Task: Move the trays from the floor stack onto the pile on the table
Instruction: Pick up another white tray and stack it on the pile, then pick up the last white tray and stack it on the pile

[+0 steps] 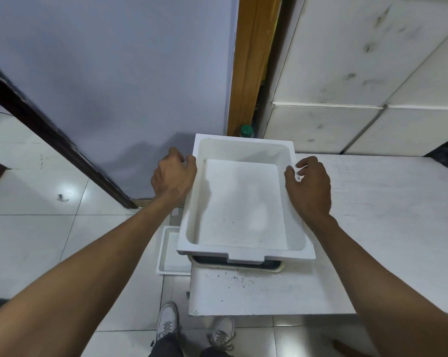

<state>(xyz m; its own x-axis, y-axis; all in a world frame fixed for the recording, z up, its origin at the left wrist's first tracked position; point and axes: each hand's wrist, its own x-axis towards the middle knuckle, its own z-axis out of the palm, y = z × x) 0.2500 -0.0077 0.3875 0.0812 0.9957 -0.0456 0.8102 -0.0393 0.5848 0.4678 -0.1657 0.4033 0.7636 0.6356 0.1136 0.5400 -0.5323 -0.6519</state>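
A deep white tray (246,249) rests on top of the pile at the left end of the white table (359,228). A dark-lined tray (237,265) peeks out beneath its near edge. My left hand (172,176) curls around the tray's left rim, thumb at the rim's top. My right hand (309,185) holds the right rim, fingers bent over it. On the floor left of the table lies another white tray (167,253), partly hidden by the held tray.
A lilac wall and a dark door frame (50,132) stand to the left. A wooden post (251,63) and white cabinets (346,86) are behind the table. A green-capped bottle (246,130) sits behind the tray. My shoes (169,320) are on the tiled floor.
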